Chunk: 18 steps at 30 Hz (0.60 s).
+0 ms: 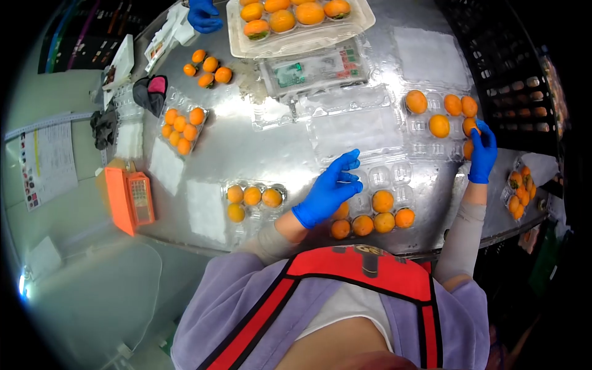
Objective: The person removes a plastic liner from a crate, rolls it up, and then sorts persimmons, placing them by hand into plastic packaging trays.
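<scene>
My left hand (328,192), in a blue glove, hovers over the left side of a clear plastic tray (399,179); its fingers are apart and nothing is in them. Several persimmons (383,222) sit in that tray's near cups. Farther right, my right hand (483,154), also gloved, has its fingers closed against a persimmon (470,126) at the right side of another clear tray (421,127). More persimmons (439,126) lie in this tray, and one is partly hidden beside my wrist.
A digital scale (313,68) stands at the back under a filled fruit tray (302,38). Another person's gloved hand (205,16) is behind it. A black crate (509,74) borders the right. An orange device (129,198) and loose persimmons (209,64) are at left.
</scene>
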{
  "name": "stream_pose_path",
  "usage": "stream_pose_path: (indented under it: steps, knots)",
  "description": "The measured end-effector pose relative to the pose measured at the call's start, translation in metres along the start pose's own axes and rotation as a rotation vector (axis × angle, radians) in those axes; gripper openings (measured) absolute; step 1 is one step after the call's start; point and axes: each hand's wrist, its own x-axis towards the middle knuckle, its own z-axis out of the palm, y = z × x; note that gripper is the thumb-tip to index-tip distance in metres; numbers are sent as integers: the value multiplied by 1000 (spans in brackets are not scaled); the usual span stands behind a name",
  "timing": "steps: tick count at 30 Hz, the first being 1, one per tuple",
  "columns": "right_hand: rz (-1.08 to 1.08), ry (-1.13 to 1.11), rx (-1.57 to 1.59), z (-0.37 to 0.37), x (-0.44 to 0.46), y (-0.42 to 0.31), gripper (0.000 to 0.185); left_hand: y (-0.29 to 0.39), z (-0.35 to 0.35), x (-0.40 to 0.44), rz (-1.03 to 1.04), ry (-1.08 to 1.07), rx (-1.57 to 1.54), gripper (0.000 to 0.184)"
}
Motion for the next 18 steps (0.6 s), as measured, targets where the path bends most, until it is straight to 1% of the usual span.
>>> stream_pose_path:
  steps: [4,6,7,9,12,14,16,18]
  knots:
    - [71,44,34,4,-9,-22,30,7,-3,5,-10,-21,-14,69]
    - [-69,-13,-180,8,-10,-22,31,11,-3,7,-7,-22,47,65]
    - [-69,-13,-180,8,-10,-20,31,11,-3,8,-6,-21,47,65]
    - [10,-9,-42,7,-8,-12,34,12,-3,10,13,-19,49,64]
    - [4,44,-54,8,-8,0,37,15,-4,7,10,-15,76,62]
    - [-70,-3,-139,18,-12,-16,40,9,-7,3,41,-25,46,59]
    - [-44,2,-146,22,-15,-25,42,5,-6,0,38,8,0,55]
    - [9,36,-108,18,-12,-16,43,5,-6,-2,28,-15,76,53]
